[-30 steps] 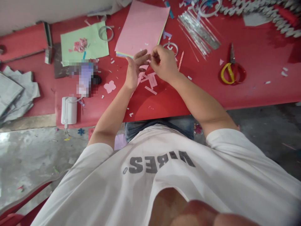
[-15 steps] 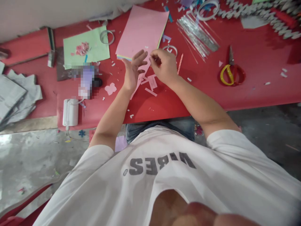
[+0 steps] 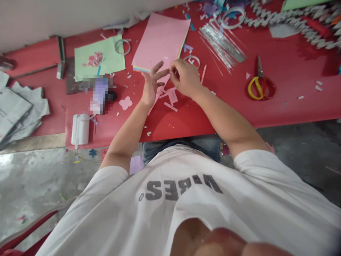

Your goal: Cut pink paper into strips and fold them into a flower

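My left hand (image 3: 151,88) is held palm up above the table with its fingers spread, and one fingertip reaches the fingers of my right hand (image 3: 185,77). The right thumb and forefinger are pinched together; anything between them is too small to make out. Below and between the hands lie pink paper strips (image 3: 172,96) on the red table. Just behind them rests a stack of coloured paper with a pink sheet (image 3: 162,39) on top. A pink flower-shaped cutout (image 3: 125,103) is left of my left hand.
Scissors (image 3: 258,85) with yellow and red handles lie at right. Behind are silver strips (image 3: 222,44) and a tape roll (image 3: 233,17). A green sheet (image 3: 113,58) bearing pink scraps (image 3: 93,58), a white power bank (image 3: 80,129) and folded newspaper (image 3: 13,106) sit at left.
A finger of my left hand has stretched out to the right and now meets the pinched right fingertips. The right hand stays nearly in place. The whole view has shifted slightly.
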The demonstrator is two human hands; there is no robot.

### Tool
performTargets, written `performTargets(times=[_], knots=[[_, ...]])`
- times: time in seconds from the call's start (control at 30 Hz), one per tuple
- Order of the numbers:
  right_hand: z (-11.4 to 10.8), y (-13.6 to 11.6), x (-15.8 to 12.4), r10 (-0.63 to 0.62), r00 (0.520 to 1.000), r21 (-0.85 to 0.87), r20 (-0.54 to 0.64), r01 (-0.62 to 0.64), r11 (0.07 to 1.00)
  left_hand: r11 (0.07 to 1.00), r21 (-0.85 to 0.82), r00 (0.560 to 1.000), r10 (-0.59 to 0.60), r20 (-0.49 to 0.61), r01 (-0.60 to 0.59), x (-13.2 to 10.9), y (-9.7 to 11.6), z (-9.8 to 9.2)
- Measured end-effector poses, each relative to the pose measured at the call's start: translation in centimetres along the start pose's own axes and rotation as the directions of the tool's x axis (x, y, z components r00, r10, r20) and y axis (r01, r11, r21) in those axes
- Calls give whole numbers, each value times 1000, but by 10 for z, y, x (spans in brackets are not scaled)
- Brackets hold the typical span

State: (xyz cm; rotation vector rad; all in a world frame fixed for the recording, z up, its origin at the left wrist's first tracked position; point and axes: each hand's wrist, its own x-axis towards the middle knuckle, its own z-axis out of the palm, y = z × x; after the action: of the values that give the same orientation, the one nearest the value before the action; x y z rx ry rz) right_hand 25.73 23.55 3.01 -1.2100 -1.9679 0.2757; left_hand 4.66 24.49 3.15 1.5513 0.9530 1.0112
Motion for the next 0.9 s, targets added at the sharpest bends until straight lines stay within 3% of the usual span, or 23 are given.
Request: performTargets(times=[0.23,0.3,0.37,0.47,0.53,0.6,0.77,0.9], knots=[[-3,-1,0,-29,1000,4,6,29,1000,996,74,990,61,-125,-52,6,-10,-11],[-4,3,1,-11,999,29,-30,12,1000,978,194,983,110,-147,-81,3,-10,-13],[-6,10,3,10,998,46,-68,-7,999,902,424,984,140,-109,-81,-3,-8,-11],[-7,22,8,47,993,74,-111,-39,997,680,732,998,58,16,-51,-15,0,3],[-8,30,9,69,988,91,-139,-57,994,584,810,997,-7,72,-55,-21,7,12],[-6,37,10,77,984,100,-163,-61,993,553,831,995,-23,93,-65,-23,13,18],[-4,42,8,73,982,128,-175,-51,990,587,800,991,52,120,-127,-21,8,15],[-6,32,9,110,979,226,-169,-70,972,798,591,992,92,81,-122,-17,-6,9]])
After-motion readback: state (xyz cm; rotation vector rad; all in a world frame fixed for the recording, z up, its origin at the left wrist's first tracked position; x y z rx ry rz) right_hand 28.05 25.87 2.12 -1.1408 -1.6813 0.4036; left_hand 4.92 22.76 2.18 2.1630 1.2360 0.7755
